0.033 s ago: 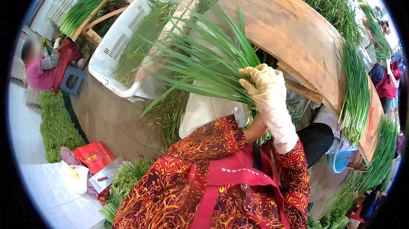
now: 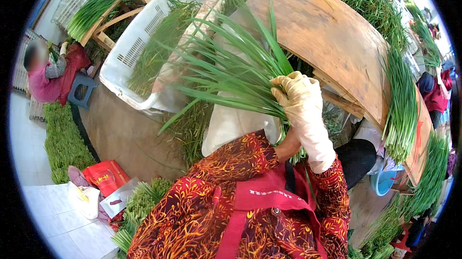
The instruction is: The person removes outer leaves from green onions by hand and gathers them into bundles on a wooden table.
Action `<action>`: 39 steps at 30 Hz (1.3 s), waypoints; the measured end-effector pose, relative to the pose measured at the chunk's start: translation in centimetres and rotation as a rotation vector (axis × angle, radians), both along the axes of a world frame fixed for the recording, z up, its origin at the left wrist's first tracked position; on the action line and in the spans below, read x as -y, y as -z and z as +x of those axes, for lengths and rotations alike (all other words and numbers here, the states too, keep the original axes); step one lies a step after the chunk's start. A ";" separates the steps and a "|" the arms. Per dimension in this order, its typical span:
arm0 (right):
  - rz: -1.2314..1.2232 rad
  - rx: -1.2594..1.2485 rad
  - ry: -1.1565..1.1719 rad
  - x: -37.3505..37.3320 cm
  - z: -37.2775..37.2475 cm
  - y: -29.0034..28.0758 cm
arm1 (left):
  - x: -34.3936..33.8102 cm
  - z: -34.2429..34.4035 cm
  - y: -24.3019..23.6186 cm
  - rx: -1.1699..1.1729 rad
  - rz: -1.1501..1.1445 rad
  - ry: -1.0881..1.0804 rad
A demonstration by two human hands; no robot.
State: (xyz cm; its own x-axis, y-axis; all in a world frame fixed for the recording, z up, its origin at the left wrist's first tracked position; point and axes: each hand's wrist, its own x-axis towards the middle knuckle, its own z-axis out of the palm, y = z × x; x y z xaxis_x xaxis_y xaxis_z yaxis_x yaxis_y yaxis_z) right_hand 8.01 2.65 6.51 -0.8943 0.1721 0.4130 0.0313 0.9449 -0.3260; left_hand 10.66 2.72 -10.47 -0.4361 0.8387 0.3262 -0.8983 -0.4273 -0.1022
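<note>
A bunch of garlic chives fans out toward the upper left, its long flat green leaves spread in front of me. My right hand, in a cream rubber glove, is closed around the bunch with its fingers curled over the leaves. Below it, the bare wrist of my left hand comes in from the left and passes behind the gloved forearm. Its fingers are hidden there, near the pale stalk ends that show under the glove. Beneath the bunch lies a white sheet-like surface.
A slotted white plastic crate holds loose greens at the upper left. To the right stands a sloping wooden board with chives along its edge. A person sits by a blue stool. A red bag lies lower left.
</note>
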 end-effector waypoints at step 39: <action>-1.032 -0.910 -0.014 -6.9 21.4 -2.2 | 4.2 -1.6 -9.7 -0.240 -0.552 -0.103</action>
